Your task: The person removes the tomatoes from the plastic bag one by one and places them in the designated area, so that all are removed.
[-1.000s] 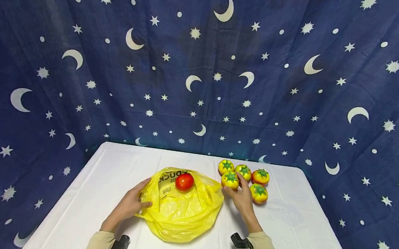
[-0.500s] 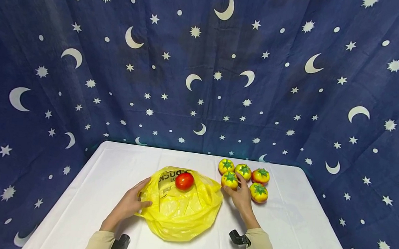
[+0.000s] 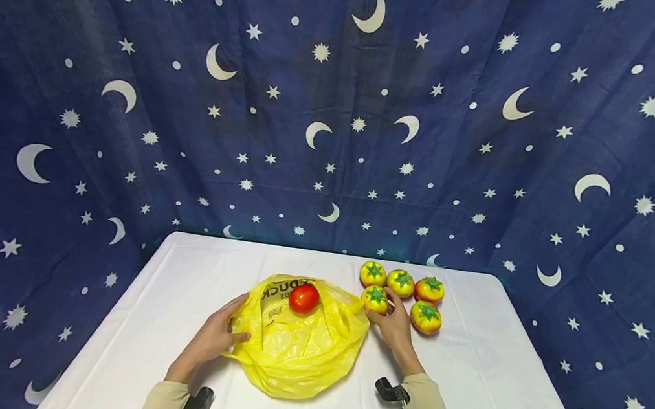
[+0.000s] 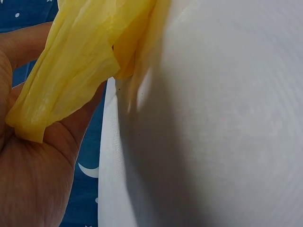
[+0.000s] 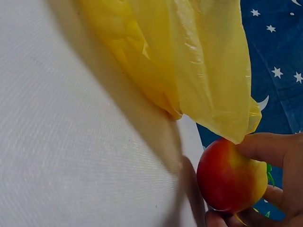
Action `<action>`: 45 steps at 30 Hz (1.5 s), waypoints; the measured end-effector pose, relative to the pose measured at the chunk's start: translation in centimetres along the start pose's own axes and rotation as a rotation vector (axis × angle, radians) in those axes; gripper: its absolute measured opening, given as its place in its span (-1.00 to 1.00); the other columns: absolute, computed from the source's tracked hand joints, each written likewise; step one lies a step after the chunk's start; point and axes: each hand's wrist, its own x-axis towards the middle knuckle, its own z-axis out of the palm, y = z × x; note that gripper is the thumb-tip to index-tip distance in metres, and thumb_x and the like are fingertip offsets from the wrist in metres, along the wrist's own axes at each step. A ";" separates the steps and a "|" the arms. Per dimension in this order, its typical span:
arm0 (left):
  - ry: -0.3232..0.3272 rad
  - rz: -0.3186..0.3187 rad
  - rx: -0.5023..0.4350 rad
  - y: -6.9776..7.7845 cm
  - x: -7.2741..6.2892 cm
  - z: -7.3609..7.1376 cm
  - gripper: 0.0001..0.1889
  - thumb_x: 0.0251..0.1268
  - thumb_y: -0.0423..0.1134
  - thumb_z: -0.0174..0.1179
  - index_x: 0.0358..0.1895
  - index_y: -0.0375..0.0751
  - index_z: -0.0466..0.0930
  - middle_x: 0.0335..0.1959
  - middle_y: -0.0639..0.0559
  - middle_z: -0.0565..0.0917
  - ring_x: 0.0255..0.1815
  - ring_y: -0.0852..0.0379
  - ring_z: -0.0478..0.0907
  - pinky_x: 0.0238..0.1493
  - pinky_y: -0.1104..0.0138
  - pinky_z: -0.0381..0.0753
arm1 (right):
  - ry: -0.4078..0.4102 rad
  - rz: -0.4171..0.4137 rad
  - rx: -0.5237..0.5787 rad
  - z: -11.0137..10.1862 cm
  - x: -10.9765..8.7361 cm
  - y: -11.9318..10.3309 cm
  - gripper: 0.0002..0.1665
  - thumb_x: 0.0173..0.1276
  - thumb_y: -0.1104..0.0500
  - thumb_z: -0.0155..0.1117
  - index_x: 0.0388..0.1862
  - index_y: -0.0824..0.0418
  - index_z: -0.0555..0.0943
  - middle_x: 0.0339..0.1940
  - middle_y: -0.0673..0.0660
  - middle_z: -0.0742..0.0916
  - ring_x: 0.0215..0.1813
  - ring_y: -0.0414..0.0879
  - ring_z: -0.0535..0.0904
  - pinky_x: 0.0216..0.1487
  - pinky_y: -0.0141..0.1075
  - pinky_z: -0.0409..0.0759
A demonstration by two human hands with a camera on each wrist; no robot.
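A yellow plastic bag (image 3: 295, 370) lies spread with its mouth facing up, black lettering showing inside. In it, near the back, rests a red tomato (image 3: 303, 298). My left hand (image 3: 216, 328) grips the bag's left rim, thumb over the inner side and fingers outside; the left wrist view shows the yellow film (image 4: 71, 71) across the palm. At the bag's right edge, my right hand (image 3: 395, 324) holds a yellow-and-red tomato (image 3: 374, 298) with a green star-shaped top between thumb and fingers. In the right wrist view this tomato (image 5: 227, 177) meets a hanging corner of the bag.
Several more green-topped tomatoes stand just behind and right of my right hand, among them one at the back (image 3: 373, 273) and one at the right (image 3: 426, 318). The white-covered table (image 3: 494, 375) ends at a dark blue moon-and-star curtain (image 3: 336, 101).
My right hand has shifted slightly left with the tomato, away from the others and closer against the bag. My left hand keeps its place on the rim.
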 end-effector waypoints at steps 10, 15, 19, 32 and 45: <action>0.001 0.004 -0.004 0.0 0.1 0.0 -0.08 0.08 -0.34 0.41 0.54 -0.01 0.15 0.56 -0.10 0.20 0.58 -0.21 0.08 0.55 -0.12 0.08 | -0.020 0.008 -0.015 0.1 0.1 0.3 -0.12 0.15 0.25 0.43 0.46 0.14 0.31 0.46 0.37 0.39 0.43 0.33 0.36 0.38 0.11 0.46; 0.001 0.008 -0.015 0.0 0.1 0.0 -0.08 0.07 -0.35 0.41 0.54 -0.03 0.15 0.56 -0.11 0.19 0.58 -0.22 0.07 0.55 -0.13 0.07 | -0.032 -0.003 -0.023 0.0 0.1 0.2 -0.11 0.16 0.22 0.43 0.47 0.13 0.29 0.46 0.40 0.38 0.45 0.35 0.33 0.39 0.13 0.44; -0.001 0.009 -0.020 0.1 0.0 0.0 -0.08 0.07 -0.35 0.41 0.54 -0.03 0.15 0.56 -0.11 0.19 0.58 -0.22 0.07 0.55 -0.13 0.06 | -0.038 -0.007 -0.050 0.0 0.2 0.3 -0.09 0.16 0.20 0.44 0.48 0.11 0.28 0.46 0.41 0.38 0.46 0.35 0.32 0.41 0.12 0.41; 0.001 0.011 -0.014 -0.2 0.1 0.1 -0.08 0.08 -0.34 0.41 0.54 -0.01 0.15 0.57 -0.09 0.19 0.59 -0.21 0.07 0.55 -0.13 0.07 | -0.045 -0.017 -0.031 -0.7 0.5 0.4 -0.02 0.16 0.23 0.46 0.53 0.15 0.21 0.53 0.28 0.34 0.52 0.28 0.24 0.48 0.08 0.34; 0.006 0.029 -0.010 -0.1 0.0 -0.1 -0.08 0.08 -0.33 0.41 0.54 -0.01 0.14 0.56 -0.10 0.20 0.58 -0.23 0.08 0.54 -0.15 0.10 | 0.018 -0.127 0.034 -2.0 -1.0 -2.5 -0.13 0.19 0.23 0.44 0.46 0.16 0.30 0.47 0.30 0.39 0.45 0.26 0.36 0.46 0.04 0.37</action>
